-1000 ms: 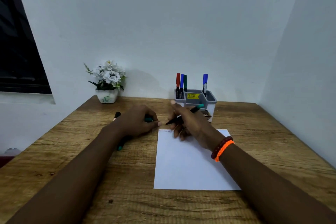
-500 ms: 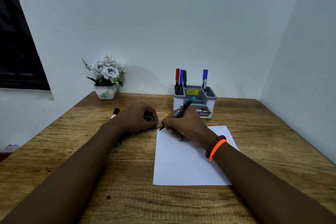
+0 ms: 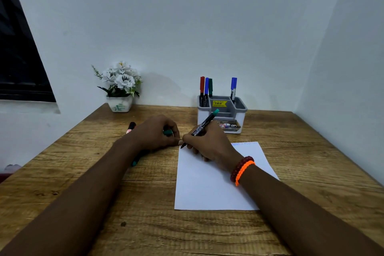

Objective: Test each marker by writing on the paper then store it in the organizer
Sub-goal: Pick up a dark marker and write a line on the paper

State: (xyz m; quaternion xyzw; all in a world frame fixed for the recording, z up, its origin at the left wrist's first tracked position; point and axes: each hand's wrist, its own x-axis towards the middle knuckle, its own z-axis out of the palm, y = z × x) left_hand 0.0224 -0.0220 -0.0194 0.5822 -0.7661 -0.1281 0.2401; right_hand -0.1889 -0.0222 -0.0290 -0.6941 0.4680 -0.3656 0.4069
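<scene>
**Green marker tip at the paper's corner**

The wooden surface [image 3: 291, 151] carries a white paper [image 3: 207, 189] at centre. At 12 o'clock from the paper stands the organizer [image 3: 241, 114], holding red, blue and green markers left and one blue right. A flower pot [image 3: 120, 104] sits at 10 o'clock. The right hand [image 3: 209, 143] grips the marker [image 3: 204, 123], tip touching the paper's 11 o'clock corner. The left hand [image 3: 155, 133] is curled around a green cap [image 3: 168, 132], just beside the paper.

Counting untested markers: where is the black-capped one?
In the head view, the black-capped marker lies on the table, far left, just beyond the left hand.
</scene>
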